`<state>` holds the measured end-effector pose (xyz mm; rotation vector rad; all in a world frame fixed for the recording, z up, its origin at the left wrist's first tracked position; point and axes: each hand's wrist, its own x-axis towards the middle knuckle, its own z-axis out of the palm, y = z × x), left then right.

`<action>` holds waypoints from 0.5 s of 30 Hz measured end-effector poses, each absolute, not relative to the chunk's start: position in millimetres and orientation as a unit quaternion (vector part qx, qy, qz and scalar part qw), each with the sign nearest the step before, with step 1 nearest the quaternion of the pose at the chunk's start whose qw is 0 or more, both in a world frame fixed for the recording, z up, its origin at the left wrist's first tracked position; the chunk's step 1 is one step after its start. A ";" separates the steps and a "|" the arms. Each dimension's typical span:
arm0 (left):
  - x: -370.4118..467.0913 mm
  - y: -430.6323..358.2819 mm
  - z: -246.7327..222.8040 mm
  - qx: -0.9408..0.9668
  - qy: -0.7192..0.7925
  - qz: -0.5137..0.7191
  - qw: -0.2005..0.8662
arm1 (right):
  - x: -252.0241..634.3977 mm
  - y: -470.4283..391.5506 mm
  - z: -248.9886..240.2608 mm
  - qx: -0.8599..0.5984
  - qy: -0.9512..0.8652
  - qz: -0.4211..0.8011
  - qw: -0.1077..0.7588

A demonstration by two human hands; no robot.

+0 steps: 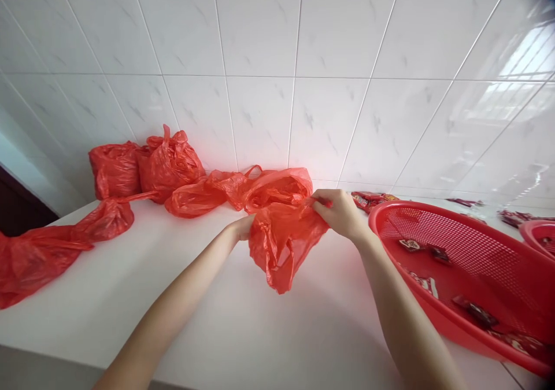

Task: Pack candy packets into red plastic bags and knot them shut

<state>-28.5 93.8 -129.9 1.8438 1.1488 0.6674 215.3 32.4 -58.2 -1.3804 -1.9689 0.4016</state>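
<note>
A thin red plastic bag [284,245] hangs crumpled above the white counter, held up between my two hands. My right hand [339,210] pinches its upper right edge between thumb and fingers. At the bag's left side, my left hand [243,228] grips it, with the fingers mostly hidden by the plastic. Just behind lies another loose red bag [281,185], close to the wall. A flattened red bag [195,196] rests to the left of that one.
Filled red bags [169,162] stand by the tiled wall at the left, and knotted ones [108,219] lie nearer. A red plastic basket [433,211] with several wrapped snacks stands at right. More snack packets [368,199] lie behind it. A second red basket [537,228] shows at the right edge.
</note>
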 end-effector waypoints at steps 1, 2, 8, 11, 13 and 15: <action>-29.9 95.3 -129.0 0.726 0.460 0.271 0.434 | 217.0 32.7 -57.9 -0.553 -0.746 0.158 0.335; -30.6 96.2 -126.4 0.713 0.463 0.284 0.442 | 218.7 32.8 -57.5 -0.573 -0.738 0.155 0.322; -17.1 68.0 -88.3 0.708 0.365 0.458 0.394 | 220.2 30.2 -55.2 -0.611 -0.734 0.180 0.235; -2.7 34.2 -74.8 0.818 0.272 0.309 0.401 | 221.4 28.1 -54.9 -0.594 -0.742 0.233 0.205; 5.4 17.1 -74.6 0.878 0.276 0.199 0.336 | 224.8 27.4 -55.5 -0.579 -0.751 0.250 0.196; 10.4 9.9 -79.9 0.909 0.315 0.129 0.240 | 229.2 27.8 -56.9 -0.558 -0.766 0.258 0.189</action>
